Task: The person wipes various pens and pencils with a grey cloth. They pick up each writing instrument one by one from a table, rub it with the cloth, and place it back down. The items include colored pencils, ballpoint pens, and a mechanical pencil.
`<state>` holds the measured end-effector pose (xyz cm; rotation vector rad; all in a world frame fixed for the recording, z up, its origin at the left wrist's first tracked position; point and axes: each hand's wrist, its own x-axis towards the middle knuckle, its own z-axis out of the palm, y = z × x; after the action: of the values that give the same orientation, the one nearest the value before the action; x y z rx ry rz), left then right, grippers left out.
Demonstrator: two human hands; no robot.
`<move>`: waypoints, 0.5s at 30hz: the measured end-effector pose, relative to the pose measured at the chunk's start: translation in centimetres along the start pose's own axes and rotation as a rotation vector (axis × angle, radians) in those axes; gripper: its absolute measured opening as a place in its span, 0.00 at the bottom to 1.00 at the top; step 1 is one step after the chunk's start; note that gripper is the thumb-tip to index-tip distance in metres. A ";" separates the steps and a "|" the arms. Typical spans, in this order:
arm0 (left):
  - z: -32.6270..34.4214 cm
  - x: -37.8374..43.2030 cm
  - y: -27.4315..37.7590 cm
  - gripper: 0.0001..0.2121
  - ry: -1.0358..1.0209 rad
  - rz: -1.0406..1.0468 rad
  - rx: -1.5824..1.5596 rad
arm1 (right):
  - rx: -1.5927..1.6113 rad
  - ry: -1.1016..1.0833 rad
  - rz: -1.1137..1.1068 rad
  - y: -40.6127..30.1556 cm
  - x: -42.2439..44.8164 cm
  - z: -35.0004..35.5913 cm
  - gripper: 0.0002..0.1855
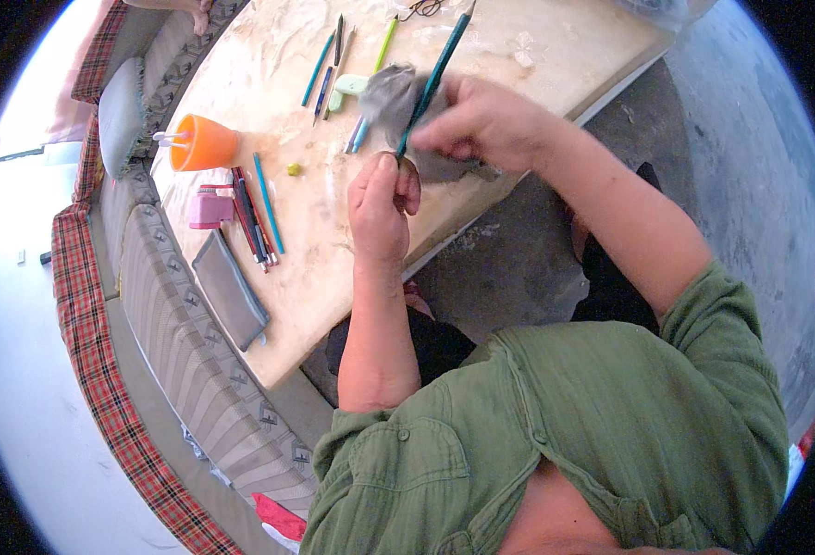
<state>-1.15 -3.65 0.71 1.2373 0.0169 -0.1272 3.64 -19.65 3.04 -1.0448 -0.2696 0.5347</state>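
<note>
My left hand (384, 201) is closed on the lower end of a dark green pencil (439, 69), which slants up and away with its point at the top. My right hand (480, 123) is beside the pencil with its fingers curled, slightly blurred, and a grey cloth (393, 100) hangs behind it and the pencil. Whether the right fingers grip the cloth or the pencil cannot be told. Beyond the hands lie a light green eraser (352, 85), a teal pencil (318, 69), a dark blue pencil (323, 91) and a lime green pencil (385, 45).
On the table (317, 229) stand an orange cup (203, 143) with white sticks and a pink sharpener (210, 208). Near them lie several dark pencils (249, 218), a blue pencil (269, 201), a small yellow-green piece (294, 169) and a grey pencil case (230, 290). A patterned sofa (192, 298) lines the left side.
</note>
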 end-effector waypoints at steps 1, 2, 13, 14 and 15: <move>-0.3 0.2 0.1 0.12 -0.027 0.025 0.024 | 0.032 0.046 -0.006 -1.5 -0.2 -0.3 0.07; -0.5 0.3 0.2 0.12 -0.053 0.050 0.047 | 0.069 0.052 -0.071 -2.1 0.1 -1.4 0.06; 0.4 -0.2 0.0 0.12 0.066 0.025 -0.019 | 0.085 -0.050 0.080 0.6 0.2 0.5 0.07; 0.2 0.0 0.0 0.12 0.032 0.075 0.017 | 0.087 -0.033 0.066 0.0 0.2 0.3 0.07; -0.2 0.1 -0.1 0.12 -0.003 0.122 0.055 | 0.115 0.010 0.050 -0.6 0.4 -0.7 0.07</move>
<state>-1.09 -3.54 0.59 1.2895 -0.0652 -0.0236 4.43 -20.19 3.21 -0.9439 -0.2019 0.5838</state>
